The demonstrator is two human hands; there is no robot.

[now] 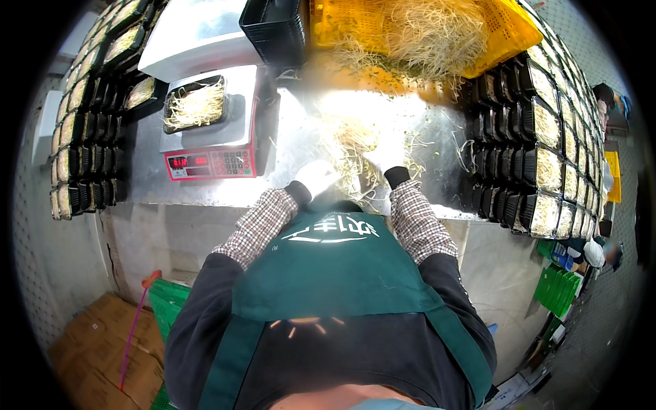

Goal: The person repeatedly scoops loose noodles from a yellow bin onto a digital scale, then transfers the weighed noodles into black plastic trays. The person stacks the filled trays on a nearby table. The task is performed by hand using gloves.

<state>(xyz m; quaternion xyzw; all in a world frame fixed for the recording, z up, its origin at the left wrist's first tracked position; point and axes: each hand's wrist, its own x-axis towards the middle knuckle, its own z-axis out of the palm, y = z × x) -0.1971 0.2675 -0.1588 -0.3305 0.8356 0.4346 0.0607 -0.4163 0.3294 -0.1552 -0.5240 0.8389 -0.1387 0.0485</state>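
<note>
A loose heap of pale bean sprouts (353, 177) lies on the metal table in front of my apron. My left hand (316, 178), in a white glove, touches the heap's left side. Against its right side is my right hand (378, 155), gloved the same way. Strong glare washes out the fingers of both hands, so their grip is unclear. Left of them stands a red digital scale (210, 165) with a lit display. On its steel pan rests a black plastic tray (177, 125) filled with sprouts (195, 106).
Stacked sprout-filled trays (546, 169) form a wall at right; more filled trays (74, 128) stand at left. Nested black trays (277, 36) sit behind the scale beside a white box (200, 36). A tipped yellow crate (505, 38) spills sprouts (435, 33) at the back.
</note>
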